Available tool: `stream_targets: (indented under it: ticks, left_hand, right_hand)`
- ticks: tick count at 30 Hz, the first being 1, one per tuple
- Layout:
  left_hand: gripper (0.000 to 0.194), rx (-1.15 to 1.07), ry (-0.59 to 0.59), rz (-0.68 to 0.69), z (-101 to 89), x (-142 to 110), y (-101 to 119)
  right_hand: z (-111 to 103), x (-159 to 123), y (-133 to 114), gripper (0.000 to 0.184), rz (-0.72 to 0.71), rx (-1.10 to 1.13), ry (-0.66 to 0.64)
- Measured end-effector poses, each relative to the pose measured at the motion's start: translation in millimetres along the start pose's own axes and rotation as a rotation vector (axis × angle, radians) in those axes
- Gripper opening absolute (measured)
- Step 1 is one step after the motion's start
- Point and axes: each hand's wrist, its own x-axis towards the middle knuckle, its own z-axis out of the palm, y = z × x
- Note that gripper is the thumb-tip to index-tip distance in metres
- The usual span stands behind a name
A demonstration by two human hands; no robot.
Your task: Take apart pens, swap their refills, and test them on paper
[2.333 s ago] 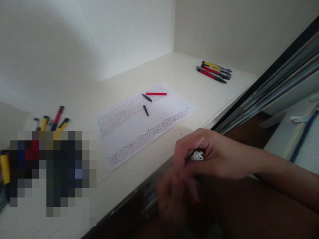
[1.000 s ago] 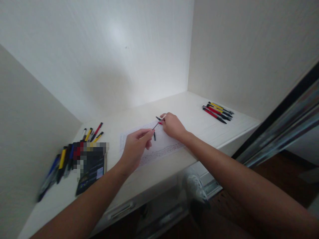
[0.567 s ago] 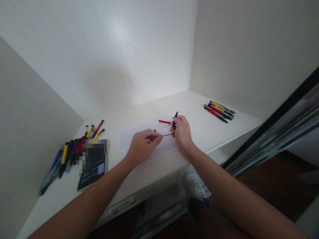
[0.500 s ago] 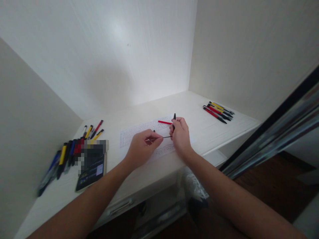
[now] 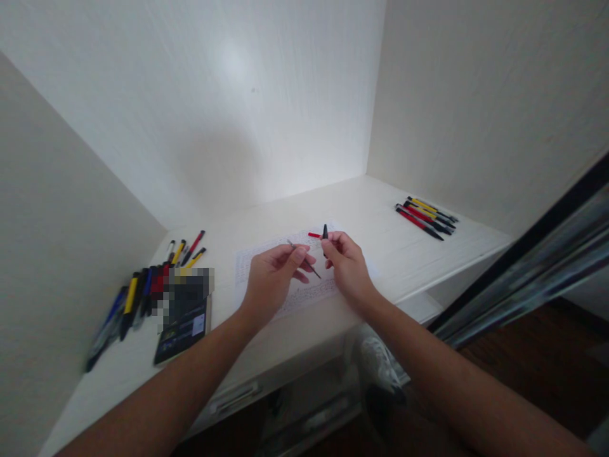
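Note:
My left hand (image 5: 270,277) pinches a thin dark pen refill (image 5: 311,269) between thumb and fingers; it slants down to the right over the paper. In my right hand (image 5: 351,270), the fingers are closed on a black tapered pen part (image 5: 325,232) that points upward. The refill and the black part are apart. Behind the right fingers a red pen barrel (image 5: 313,235) lies on the paper, its right end hidden. The handwritten sheet of paper (image 5: 304,296) is spread on the white desktop under both hands.
A phone (image 5: 183,336), partly pixelated, lies left beside a row of several mixed pens (image 5: 137,292). Several red and yellow pens (image 5: 423,219) lie together at the right. White panels (image 5: 285,95) enclose the desk (image 5: 266,216) at the back and sides.
My left hand has drawn back from the right and turned the refill from nearly level to a steep slant. The fingers of my left hand have spread more. The view has shifted slightly.

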Motion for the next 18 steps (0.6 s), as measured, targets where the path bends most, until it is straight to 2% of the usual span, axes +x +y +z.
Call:
stream_targets:
  ticks: [4, 8, 13, 18]
  left_hand:
    - [0.028, 0.15, -0.105, 0.061, -2.4, -0.6, 1.1]
    - [0.028, 0.337, -0.103, 0.135, -2.2, 0.2, -5.5]
    - [0.023, 0.425, -0.031, 0.172, -2.3, 2.0, -16.1]
    - [0.019, 0.457, 0.024, 0.236, -2.2, 1.1, -16.8]
  right_hand:
    - [-3.9, -2.8, -10.8, 0.025, 0.142, 0.307, -0.033]
    - [-4.3, -6.2, -18.5, 0.026, 0.185, 0.445, -0.048]
    - [-4.2, -6.2, -14.7, 0.027, 0.154, 0.481, -0.056]
    - [-3.2, -6.3, -13.3, 0.027, 0.121, 0.38, -0.074]
